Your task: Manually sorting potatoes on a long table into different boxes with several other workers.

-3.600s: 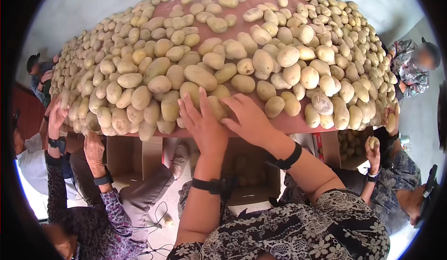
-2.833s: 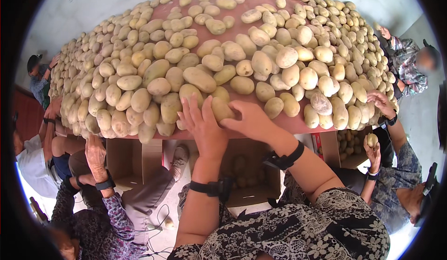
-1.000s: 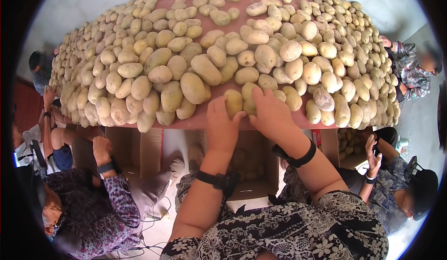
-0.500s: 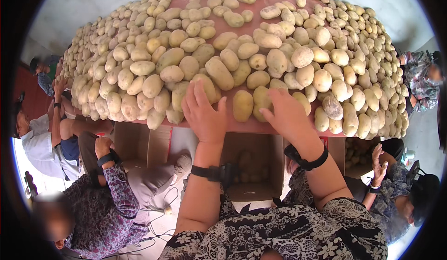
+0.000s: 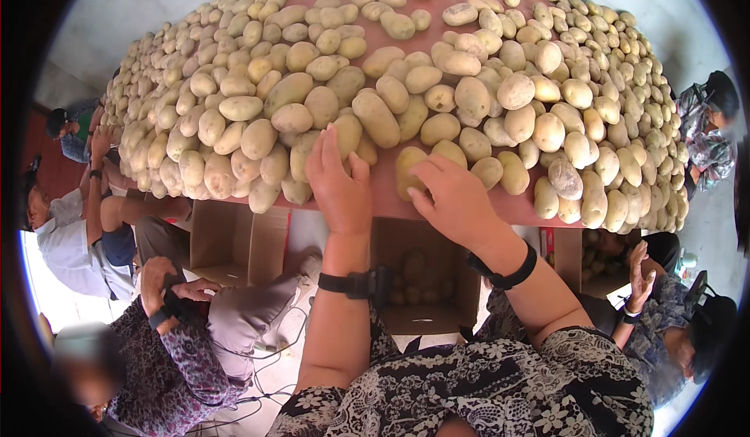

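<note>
Many pale yellow-brown potatoes (image 5: 375, 119) cover a reddish table (image 5: 383, 191). My left hand (image 5: 337, 187) is at the near edge, fingers stretched upward and thumb apart, touching the side of a potato (image 5: 350, 134); nothing is gripped. Across a small bare strip, my right hand (image 5: 459, 202) reaches leftward with bent fingers. Its thumb and forefinger are apart at the right side of a single potato (image 5: 408, 170), which they touch without wrapping round it. Other potatoes (image 5: 451, 152) lie just beyond my right knuckles.
Below the table edge between my forearms stands an open cardboard box (image 5: 426, 324) with some potatoes inside. Another cardboard box (image 5: 211, 241) is to the left. People sit close by on the left (image 5: 164, 343) and right (image 5: 664, 335). Cables (image 5: 262, 386) lie on the floor at lower left.
My right hand has moved left and nearer, from the potatoes beside it to the single potato at the edge. My left hand has stayed almost in place, its fingers closer together.
</note>
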{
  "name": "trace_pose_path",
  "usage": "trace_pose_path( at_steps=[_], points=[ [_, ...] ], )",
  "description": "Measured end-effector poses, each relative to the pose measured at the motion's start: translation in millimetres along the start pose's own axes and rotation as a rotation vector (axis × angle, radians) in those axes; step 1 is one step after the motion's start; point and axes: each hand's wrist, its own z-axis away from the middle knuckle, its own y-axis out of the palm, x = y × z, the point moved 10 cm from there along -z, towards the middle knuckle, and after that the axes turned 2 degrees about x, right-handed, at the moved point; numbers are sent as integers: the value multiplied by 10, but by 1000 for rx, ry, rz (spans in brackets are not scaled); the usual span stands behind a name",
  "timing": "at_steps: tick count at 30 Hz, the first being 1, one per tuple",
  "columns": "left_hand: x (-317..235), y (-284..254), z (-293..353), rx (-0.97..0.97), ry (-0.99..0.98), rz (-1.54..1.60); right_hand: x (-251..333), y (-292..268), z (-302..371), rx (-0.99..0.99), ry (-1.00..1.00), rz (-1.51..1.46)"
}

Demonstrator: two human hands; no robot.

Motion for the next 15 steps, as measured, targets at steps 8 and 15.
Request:
trace_pose_path(
  at_steps=[8, 15],
  points=[
    [4, -197, -3, 29, -79, 326, 32, 24, 46, -40, -37, -35],
    [-74, 135, 243, 612, 160, 180, 116, 256, 81, -16, -160, 46]
  ],
)
